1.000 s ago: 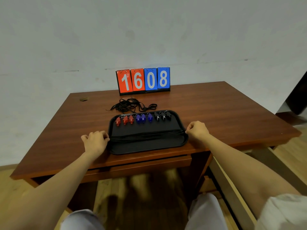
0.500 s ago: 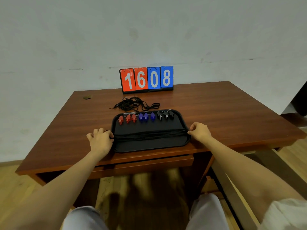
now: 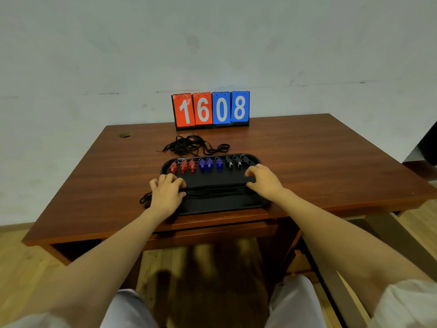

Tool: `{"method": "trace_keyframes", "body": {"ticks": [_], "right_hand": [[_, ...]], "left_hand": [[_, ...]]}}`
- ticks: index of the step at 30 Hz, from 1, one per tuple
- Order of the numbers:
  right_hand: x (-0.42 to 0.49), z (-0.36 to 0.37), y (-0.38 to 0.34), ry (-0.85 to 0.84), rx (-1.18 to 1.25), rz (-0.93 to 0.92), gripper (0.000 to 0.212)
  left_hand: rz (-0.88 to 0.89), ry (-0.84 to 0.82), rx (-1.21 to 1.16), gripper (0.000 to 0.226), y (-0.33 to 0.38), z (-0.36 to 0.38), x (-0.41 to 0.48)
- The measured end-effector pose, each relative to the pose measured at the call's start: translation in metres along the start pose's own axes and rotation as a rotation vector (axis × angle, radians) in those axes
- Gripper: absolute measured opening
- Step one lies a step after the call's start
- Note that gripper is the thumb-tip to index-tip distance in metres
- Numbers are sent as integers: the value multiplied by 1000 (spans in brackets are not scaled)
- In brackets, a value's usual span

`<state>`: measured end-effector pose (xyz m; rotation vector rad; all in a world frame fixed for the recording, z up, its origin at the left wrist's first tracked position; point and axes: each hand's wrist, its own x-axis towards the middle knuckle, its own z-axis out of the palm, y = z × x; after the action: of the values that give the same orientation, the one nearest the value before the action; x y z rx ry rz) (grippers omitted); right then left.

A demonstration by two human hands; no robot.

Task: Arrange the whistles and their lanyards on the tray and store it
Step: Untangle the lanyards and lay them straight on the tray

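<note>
The left hand (image 3: 165,196) covers the left end of the tray (image 3: 222,205).
</note>
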<state>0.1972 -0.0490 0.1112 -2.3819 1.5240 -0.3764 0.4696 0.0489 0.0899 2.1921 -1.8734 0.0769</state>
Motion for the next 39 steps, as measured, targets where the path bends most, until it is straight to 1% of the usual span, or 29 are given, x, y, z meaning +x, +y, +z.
{"method": "trace_keyframes", "body": {"ticks": [7,9,14,19,23,26,28,30,32,34,36,39], "right_hand": [[64,0,-53,-67,18,-132,29],[92,0,-63,-92,11,-149,33],[169,5,-78,-144,-1,-92,37],[235,26,-75,-143,39,41,44],[265,51,-67,-170,46,106,46],[274,66,-59,-174,13,109,39],[277,71,-53,-148,-3,92,29],[278,71,-48,-108,96,122,21],[279,63,-49,-31,326,214,16],[280,47,-53,92,548,282,16],[282,28,-60,194,734,299,18],[282,-4,-75,246,928,251,13]], "left_hand": [[58,-12,5,27,17,-9,61],[63,-23,11,28,16,-13,84],[32,-68,-9,33,-3,-20,148],[-5,-97,-77,38,-23,-3,204],[50,-141,-102,42,-31,22,233],[106,-218,-86,42,-37,41,242],[83,-275,-85,40,-43,52,243],[32,-284,-98,39,-51,58,243],[-21,-274,-70,38,-58,57,244],[-74,-283,-17,37,-63,54,244],[-122,-284,29,35,-64,48,242],[-116,-162,79,33,-53,32,237]]}}
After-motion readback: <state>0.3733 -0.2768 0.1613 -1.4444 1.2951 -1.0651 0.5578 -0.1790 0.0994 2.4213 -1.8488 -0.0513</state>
